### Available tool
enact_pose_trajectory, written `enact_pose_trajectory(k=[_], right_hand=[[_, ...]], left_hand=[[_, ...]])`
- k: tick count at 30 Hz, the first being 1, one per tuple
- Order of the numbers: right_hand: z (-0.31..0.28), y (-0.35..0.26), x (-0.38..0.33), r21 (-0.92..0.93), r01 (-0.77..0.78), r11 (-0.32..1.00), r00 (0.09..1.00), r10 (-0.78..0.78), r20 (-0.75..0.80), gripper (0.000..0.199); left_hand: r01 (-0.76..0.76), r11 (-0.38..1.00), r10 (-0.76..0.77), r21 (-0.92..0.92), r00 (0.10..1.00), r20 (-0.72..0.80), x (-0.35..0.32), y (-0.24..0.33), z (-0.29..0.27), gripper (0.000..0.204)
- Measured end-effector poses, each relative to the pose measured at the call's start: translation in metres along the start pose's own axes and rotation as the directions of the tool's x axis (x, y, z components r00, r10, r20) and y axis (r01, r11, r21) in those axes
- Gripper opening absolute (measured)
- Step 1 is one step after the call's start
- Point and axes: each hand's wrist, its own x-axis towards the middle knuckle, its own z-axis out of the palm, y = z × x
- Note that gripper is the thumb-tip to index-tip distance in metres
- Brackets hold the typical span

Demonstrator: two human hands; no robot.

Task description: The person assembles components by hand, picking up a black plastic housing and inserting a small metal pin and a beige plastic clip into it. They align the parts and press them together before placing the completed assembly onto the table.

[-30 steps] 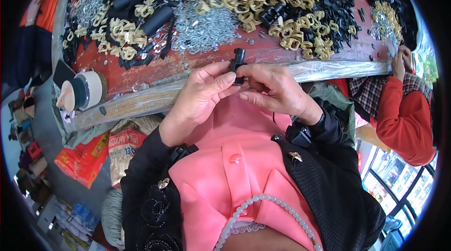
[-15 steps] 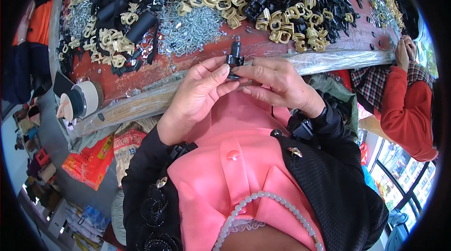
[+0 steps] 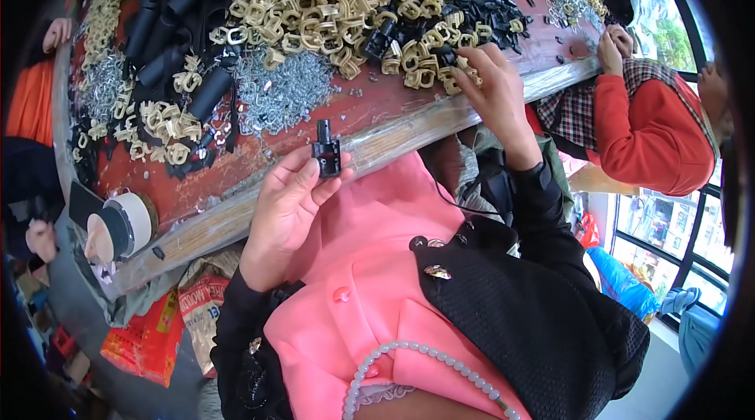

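Observation:
My left hand (image 3: 285,198) is closed around a small black plastic fitting (image 3: 329,165), upright between thumb and fingers just above the table's front edge. A narrow round stub rises from its top, and its square body has an opening in the middle. Further right, my right hand (image 3: 499,96) reaches to the front edge of a heap of beige plastic rings (image 3: 318,7). Its thumb and fingers close on one beige plastic ring (image 3: 469,74) at the heap's right end.
Small silvery metal pieces (image 3: 285,88) lie left of the rings. Black tubes (image 3: 211,94) and a heap of black parts (image 3: 491,15) cover more of the red tabletop (image 3: 177,192). A tape roll (image 3: 130,223) sits at the left corner. At right, a person in red sleeves (image 3: 621,125) works at the table.
My right hand has left the black fitting and moved right and away to the beige rings. My left hand keeps the fitting. The view has shifted, too.

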Motion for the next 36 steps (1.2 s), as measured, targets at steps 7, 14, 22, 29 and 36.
enact_pose_trajectory(k=[7, 14, 22, 29, 36], right_hand=[[0.025, 0.030, 0.023, -0.292, 0.206, 0.934, 0.961, -0.249, -0.120, 0.013], [0.016, 0.015, 0.027, -0.109, 0.080, 0.991, 0.985, -0.095, -0.141, 0.009], [0.033, -0.059, 0.026, 0.134, 0.315, 0.940, 0.949, -0.310, -0.053, 0.011], [0.068, -0.125, 0.084, 0.108, 0.594, 0.797, 0.781, -0.603, 0.163, 0.013], [0.121, -0.132, 0.128, -0.387, 0.661, 0.642, 0.745, -0.624, 0.236, 0.008]], left_hand=[[-0.003, 0.999, 0.002, 0.041, 1.000, 0.024, 0.010, -0.002, 0.011, 0.027], [-0.058, 0.996, 0.058, 0.063, 0.998, -0.013, 0.006, 0.003, 0.003, 0.028], [-0.160, 0.985, 0.164, 0.063, 0.985, -0.050, -0.017, 0.018, -0.015, 0.030], [-0.232, 0.973, 0.232, -0.004, 0.971, -0.062, -0.042, 0.026, -0.034, 0.030], [-0.242, 0.968, 0.240, -0.071, 0.970, -0.037, -0.046, 0.027, -0.044, 0.031]])
